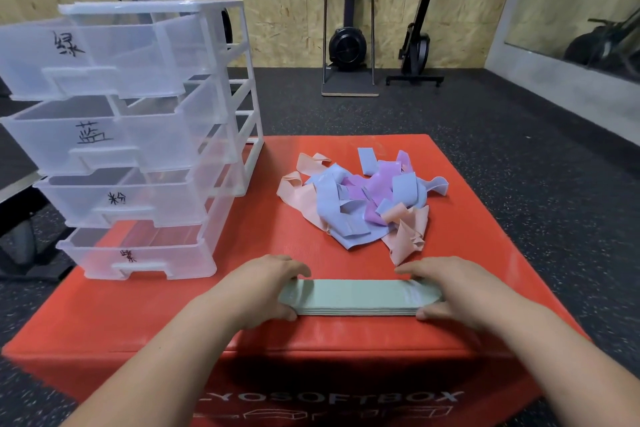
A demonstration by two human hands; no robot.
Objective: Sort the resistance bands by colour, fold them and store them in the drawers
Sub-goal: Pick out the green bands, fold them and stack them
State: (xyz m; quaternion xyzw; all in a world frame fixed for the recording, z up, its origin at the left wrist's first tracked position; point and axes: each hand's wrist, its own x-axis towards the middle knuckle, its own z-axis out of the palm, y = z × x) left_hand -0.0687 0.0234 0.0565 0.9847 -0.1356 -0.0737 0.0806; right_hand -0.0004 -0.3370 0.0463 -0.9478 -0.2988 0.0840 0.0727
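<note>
A flat stack of pale green resistance bands [358, 296] lies near the front of the red soft box [242, 333]. My left hand [266, 288] grips its left end, fingers over the top and thumb at the front edge. My right hand [450, 291] grips the right end the same way. Behind the stack a loose tangle of blue, purple and pink bands [363, 199] sits on the box. A clear plastic drawer unit [138, 135] stands at the left, its four labelled drawers pulled out, and they look empty.
The red box stands on a dark rubber gym floor [519, 156]. Black exercise machines [348, 42] lean against the wooden back wall. A mirror [588, 28] is at the right. Dark equipment sits on the floor left of the drawers.
</note>
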